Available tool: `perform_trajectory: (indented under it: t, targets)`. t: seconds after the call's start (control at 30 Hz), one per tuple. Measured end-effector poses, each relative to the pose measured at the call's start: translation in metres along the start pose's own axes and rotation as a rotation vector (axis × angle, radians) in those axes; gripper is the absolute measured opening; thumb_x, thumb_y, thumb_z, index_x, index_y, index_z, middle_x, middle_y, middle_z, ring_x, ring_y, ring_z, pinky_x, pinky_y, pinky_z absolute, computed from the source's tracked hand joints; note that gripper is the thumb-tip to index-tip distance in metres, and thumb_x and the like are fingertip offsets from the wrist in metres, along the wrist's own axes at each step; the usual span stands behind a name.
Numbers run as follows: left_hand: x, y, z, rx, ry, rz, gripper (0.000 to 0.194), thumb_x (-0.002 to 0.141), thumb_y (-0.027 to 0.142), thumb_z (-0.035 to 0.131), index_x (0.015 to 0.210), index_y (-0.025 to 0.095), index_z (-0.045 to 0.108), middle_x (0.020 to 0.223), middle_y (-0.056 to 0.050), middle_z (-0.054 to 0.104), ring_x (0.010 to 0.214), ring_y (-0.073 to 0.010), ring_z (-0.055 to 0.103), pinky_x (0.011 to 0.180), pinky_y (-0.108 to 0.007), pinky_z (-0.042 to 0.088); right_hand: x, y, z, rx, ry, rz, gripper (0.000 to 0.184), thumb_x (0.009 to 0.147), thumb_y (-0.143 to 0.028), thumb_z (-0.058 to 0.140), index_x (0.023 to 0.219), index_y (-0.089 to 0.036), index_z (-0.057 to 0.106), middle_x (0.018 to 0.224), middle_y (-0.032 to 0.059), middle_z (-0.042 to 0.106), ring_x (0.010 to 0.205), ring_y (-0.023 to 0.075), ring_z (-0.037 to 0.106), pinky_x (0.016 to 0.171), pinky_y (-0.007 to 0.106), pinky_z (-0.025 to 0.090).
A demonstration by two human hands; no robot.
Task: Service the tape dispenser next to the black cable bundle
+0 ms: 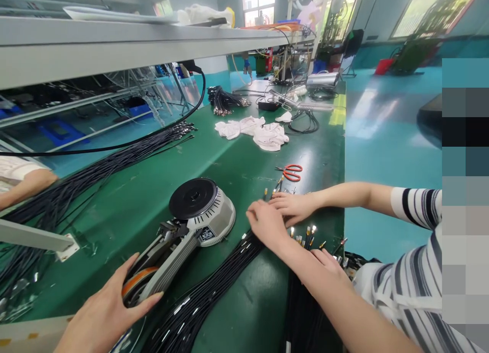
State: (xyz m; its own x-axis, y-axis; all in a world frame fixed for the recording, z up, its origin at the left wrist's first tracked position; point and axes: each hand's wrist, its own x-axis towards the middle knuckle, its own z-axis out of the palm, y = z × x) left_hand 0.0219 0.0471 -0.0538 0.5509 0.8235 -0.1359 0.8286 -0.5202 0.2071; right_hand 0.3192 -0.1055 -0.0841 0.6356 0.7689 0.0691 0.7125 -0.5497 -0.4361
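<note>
My left hand (103,307) grips the near end of a grey-and-black hand tool (179,251), thumb and fingers on either side. The tool has a round black disc on its far end and an orange ring near my fingers. My right hand (267,225) is closed over a bundle of black cables (229,276) with white bands; its fingertips are partly hidden. Just beyond it, a co-worker's hand (294,206) reaches in at the same spot, by several metal cable ends. Behind my forearm, the co-worker's other hand (330,264) is near more black cables (301,302).
Orange-handled scissors (292,172) lie beyond the hands. White cloths (263,131), a black cable coil (305,121) and another cable bundle (225,101) are farther up the green table (214,154). Long black cables (99,169) run along the left, below a shelf (114,52).
</note>
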Motion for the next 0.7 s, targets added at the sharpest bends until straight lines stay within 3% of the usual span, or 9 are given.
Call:
perform_trajectory:
  t: [0.1,0.27,0.43,0.5,0.6,0.7]
  targets:
    - [0.004,-0.003,-0.002,0.002,-0.105,-0.098,0.086,0.076,0.071,0.037,0.145,0.023,0.019,0.119,-0.017,0.063,0.105,-0.0413,0.062,0.088,-0.052,0.046,0.034,0.025,-0.027,-0.055,0.061,0.067,0.028,0.093,-0.031,0.034,0.094,-0.021,0.06,0.099,0.0018,0.063,0.087,0.0129,0.059,0.071,0.026,0.035]
    - [0.012,-0.011,0.001,0.019,-0.209,-0.13,0.094,0.074,0.075,0.035,0.147,0.021,0.008,0.129,-0.018,0.058,0.11,-0.0378,0.061,0.095,-0.05,0.045,0.099,0.084,-0.058,-0.208,0.091,0.264,0.032,0.093,-0.019,0.031,0.105,-0.012,0.059,0.116,0.0113,0.056,0.102,0.0184,0.057,0.078,0.029,0.042]
    - [0.004,-0.002,0.0,-0.004,-0.091,-0.13,0.087,0.075,0.067,0.04,0.146,0.023,0.018,0.126,-0.014,0.06,0.112,-0.0383,0.059,0.093,-0.049,0.044,0.128,0.132,-0.05,-0.258,-0.115,0.296,0.025,0.089,-0.03,0.054,0.105,-0.011,0.059,0.111,0.0077,0.059,0.098,0.0129,0.058,0.086,0.031,0.051]
    - [0.002,0.0,0.0,0.004,-0.12,-0.136,0.087,0.075,0.064,0.043,0.147,0.023,0.017,0.127,-0.014,0.059,0.115,-0.0371,0.057,0.095,-0.048,0.043,0.131,0.143,-0.041,-0.256,-0.156,0.277,0.023,0.089,-0.029,0.055,0.104,-0.012,0.059,0.109,0.0059,0.06,0.097,0.0121,0.058,0.089,0.033,0.051]
    - [0.001,0.0,0.0,0.014,-0.161,-0.167,0.091,0.072,0.068,0.045,0.147,0.026,0.014,0.126,-0.014,0.059,0.114,-0.0366,0.056,0.092,-0.046,0.043,0.131,0.151,-0.033,-0.235,-0.151,0.27,0.017,0.086,-0.024,0.058,0.097,-0.011,0.061,0.108,0.0064,0.061,0.102,0.0145,0.057,0.094,0.037,0.049]
    - [0.0,-0.001,0.002,-0.028,-0.086,-0.154,0.087,0.072,0.067,0.045,0.146,0.028,0.018,0.12,-0.013,0.062,0.11,-0.0375,0.058,0.09,-0.046,0.044,0.133,0.151,-0.034,-0.128,-0.069,0.315,0.015,0.082,-0.019,0.061,0.093,-0.01,0.063,0.102,0.008,0.063,0.097,0.0161,0.06,0.089,0.038,0.05]
